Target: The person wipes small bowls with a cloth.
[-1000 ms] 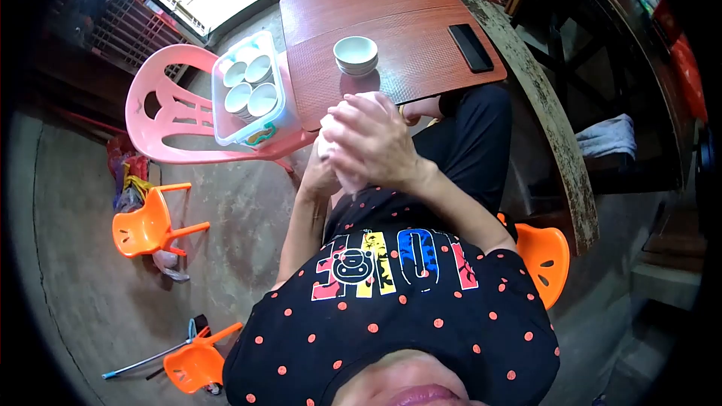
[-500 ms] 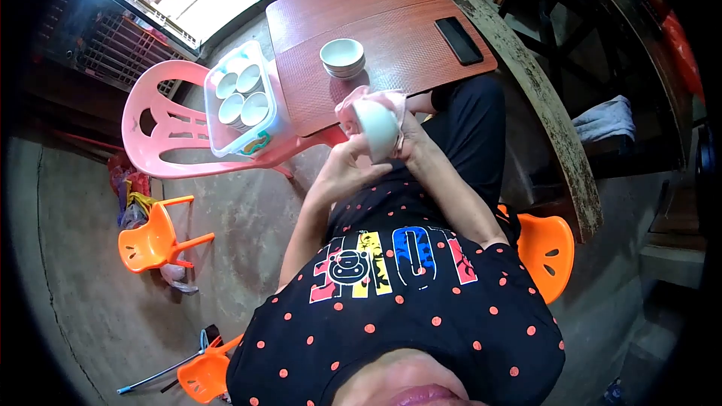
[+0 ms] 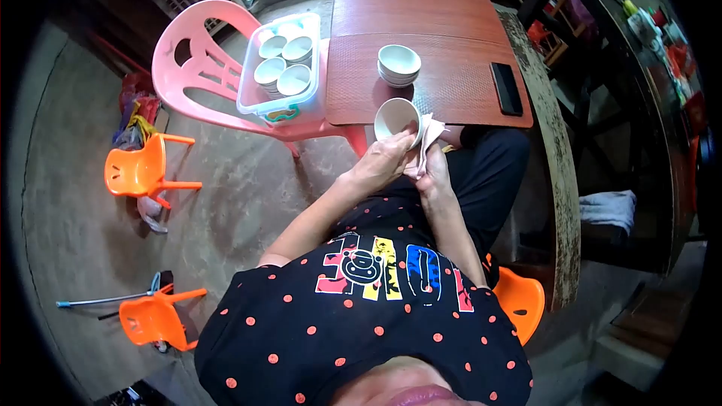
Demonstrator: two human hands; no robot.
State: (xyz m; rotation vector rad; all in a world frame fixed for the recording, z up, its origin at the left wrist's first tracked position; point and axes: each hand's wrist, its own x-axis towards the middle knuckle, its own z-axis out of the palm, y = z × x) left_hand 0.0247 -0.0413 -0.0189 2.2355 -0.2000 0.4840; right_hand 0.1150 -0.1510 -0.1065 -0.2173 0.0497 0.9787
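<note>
A white bowl [image 3: 395, 118] is tilted with its opening toward the camera, just off the table's front edge. My left hand [image 3: 385, 156] grips its lower rim, fingers at the inside. A pink cloth [image 3: 426, 147] lies against the bowl's right side, and my right hand [image 3: 435, 171] is closed on it. Beyond them, a short stack of white bowls [image 3: 398, 65] stands on the reddish-brown table [image 3: 451, 22]. To the left, a clear plastic box [image 3: 316, 49] holds several stacks of similar bowls.
The box rests on a pink chair [image 3: 180, 53]. A black phone [image 3: 506, 89] lies at the table's right side. Along that side runs a worn wooden bench [image 3: 565, 203]. Orange chairs [image 3: 139, 169] stand on the floor at left; another is behind my body at right.
The bowl, earlier wrapped by both hands, then turned sideways over the cloth, now shows its inside, with my left hand on its rim. The camera view has shifted and turned.
</note>
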